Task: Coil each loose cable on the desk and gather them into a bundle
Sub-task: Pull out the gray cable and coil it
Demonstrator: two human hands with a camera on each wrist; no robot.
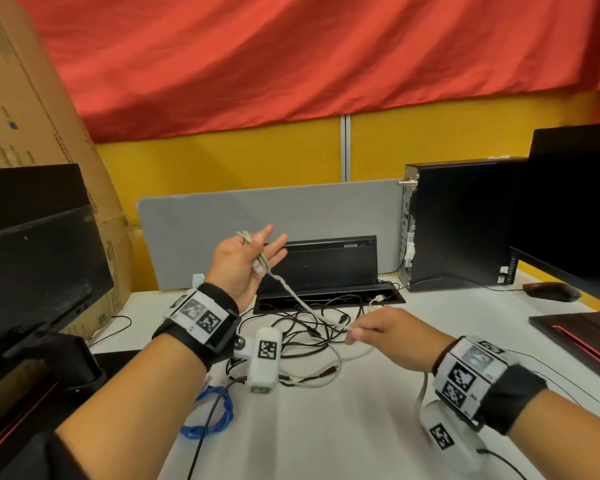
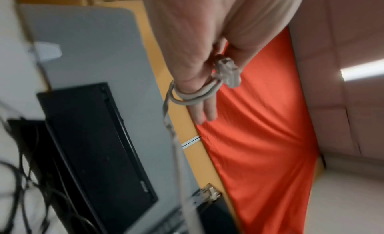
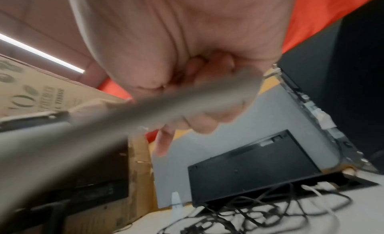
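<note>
A grey cable [image 1: 292,293] runs taut between my two hands above the desk. My left hand [image 1: 257,258] is raised with its fingers stretched out; the cable [image 2: 193,96] is looped twice round them and its plug [image 2: 228,73] sits by the thumb. My right hand [image 1: 355,334] is lower and pinches the same cable [image 3: 166,106], which shows only as a blurred band in the right wrist view. The slack of the cable lies on the white desk [image 1: 343,427] among a tangle of black cables [image 1: 312,327]. A coiled blue cable [image 1: 212,414] rests near my left forearm.
A black keyboard [image 1: 326,261] leans against a grey divider behind an open cable tray [image 1: 388,299]. A black computer tower [image 1: 458,223], a monitor and a mouse [image 1: 551,291] stand at the right. Another monitor [image 1: 39,265] and a cardboard box [image 1: 21,109] are at the left.
</note>
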